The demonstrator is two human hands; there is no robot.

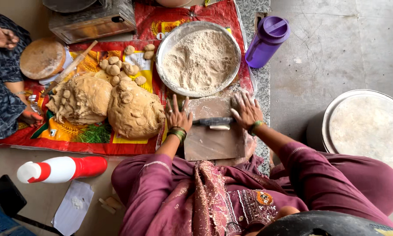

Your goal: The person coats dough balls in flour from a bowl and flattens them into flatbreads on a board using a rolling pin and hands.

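Nearest you, your left hand (178, 117) and right hand (247, 111) press flat, fingers spread, on the two ends of a dark rolling pin (214, 121). It lies across the flour-dusted square rolling board (214, 142) at your knees; neither grip is closed around it, both palms simply bear down. A small pale piece of dough (219, 127) shows just under the pin, hardly flattened yet.

Left of the board, two big lumps of soft brown dough (135, 111) sit on a red and yellow printed plastic sack (91, 135). Beyond them lies a cluster of small rolled dough balls (117, 67), so portioning looks partly done, with most of the mass uncut.

Farther off stands a round metal bowl (161, 50) of coarse flour, and a purple plastic bottle (268, 41).
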